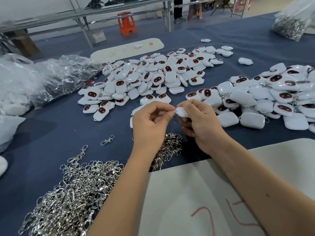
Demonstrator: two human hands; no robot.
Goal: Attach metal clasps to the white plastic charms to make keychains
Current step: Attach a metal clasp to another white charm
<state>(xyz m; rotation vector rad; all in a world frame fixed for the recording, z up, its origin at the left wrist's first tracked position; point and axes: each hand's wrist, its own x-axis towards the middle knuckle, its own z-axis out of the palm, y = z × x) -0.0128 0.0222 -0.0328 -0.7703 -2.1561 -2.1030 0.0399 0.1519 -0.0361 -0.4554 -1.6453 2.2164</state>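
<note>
I see bright, even overhead light with soft shadows; glare on the bags [56,77], wide-angle bending and blur toward the edges.

You're in a small assembly workshop — a blue-covered bench [51,130] heaped with white charms [153,77], loose metal clasps [71,193], bagged stock [289,26], long steel tables [81,16] behind.

Near white board [196,201]: red hand-drawn strokes [226,217], loosely resembling numerals; no certain reading.
Far white board [109,54]: faint orange-red scribbles [112,54] and a small red mark [150,43], too small to read.
Charm faces [157,79]: dark ovals outlined in red with two pale dots; no lettering.
Elsewhere: no legible text, brand or number.
</note>
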